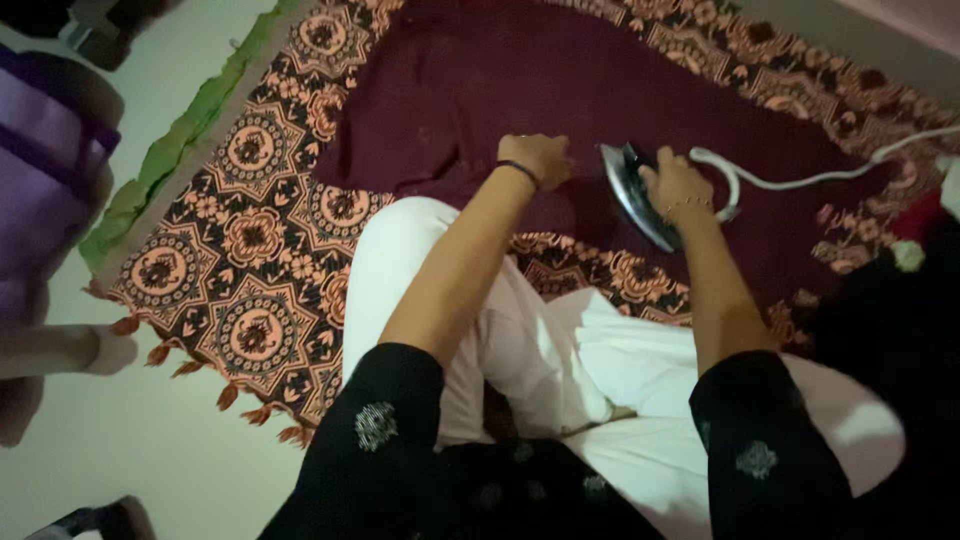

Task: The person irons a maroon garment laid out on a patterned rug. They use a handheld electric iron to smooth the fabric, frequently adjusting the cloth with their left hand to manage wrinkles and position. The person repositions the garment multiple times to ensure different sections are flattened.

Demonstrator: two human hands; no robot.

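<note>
A dark maroon cloth point(560, 80) lies spread over a patterned orange and black rug point(250, 240). My left hand point(538, 157) rests flat on the cloth, fingers together, pressing it down just left of the iron. My right hand point(677, 186) grips the handle of an electric iron point(630, 195), which is tilted up so that its shiny soleplate faces left. A white cord point(800, 180) runs from the iron off to the right. My knees in white trousers point(560, 350) sit at the rug's near edge.
A green mat edge point(170, 150) borders the rug on the left, with pale floor point(130, 440) beyond. Purple fabric point(50, 170) sits at the far left. Red and dark items point(925, 215) lie at the right edge.
</note>
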